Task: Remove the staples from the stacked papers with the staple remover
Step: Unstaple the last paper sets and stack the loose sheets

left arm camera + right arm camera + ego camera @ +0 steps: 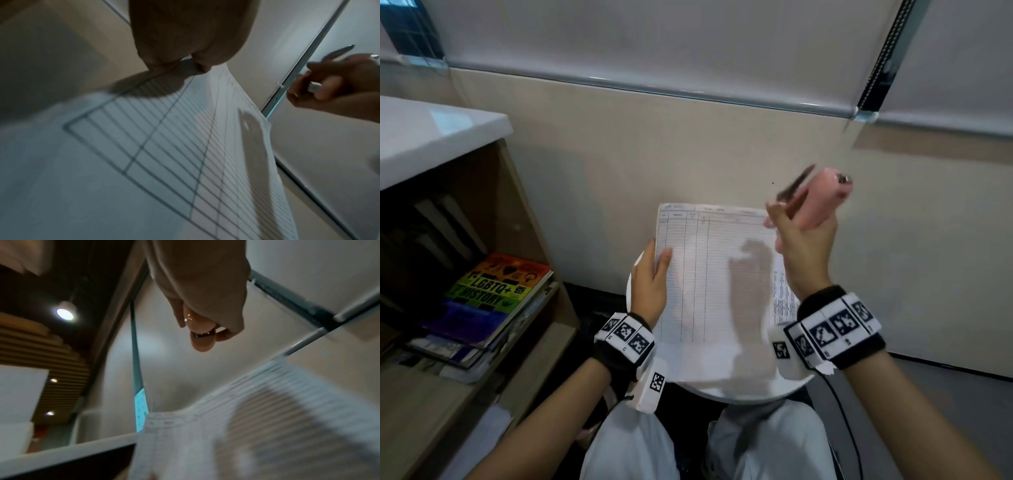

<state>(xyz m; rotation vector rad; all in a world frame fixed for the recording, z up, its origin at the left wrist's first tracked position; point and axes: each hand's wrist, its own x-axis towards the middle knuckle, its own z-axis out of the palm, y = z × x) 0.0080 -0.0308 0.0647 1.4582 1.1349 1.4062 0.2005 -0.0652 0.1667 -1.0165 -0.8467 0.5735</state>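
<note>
Head view is showing me sitting with a small round white stool in front of my knees, and the stack of white ruled form sheets is lying on it, its far end hanging over the stool's far edge toward the beige wall. My left hand is pinching the stack's left edge, thumb on top and fingers underneath, keeping the sheets steady. My right hand is wrapping around the pink plastic staple remover, holding it lifted above the stack's far right corner and not touching the paper; its dark metal blade is pointing up and away, blurred. I am judging that the work is somewhere in the middle or near its start: I cannot make out any staple on the top sheet, pulled or still seated, because the print and corners are too soft to read. Sheets are looking slightly fanned along the right edge, so some binding may already be loose. A wooden shelf with a rainbow-covered book is standing to my left.
</note>
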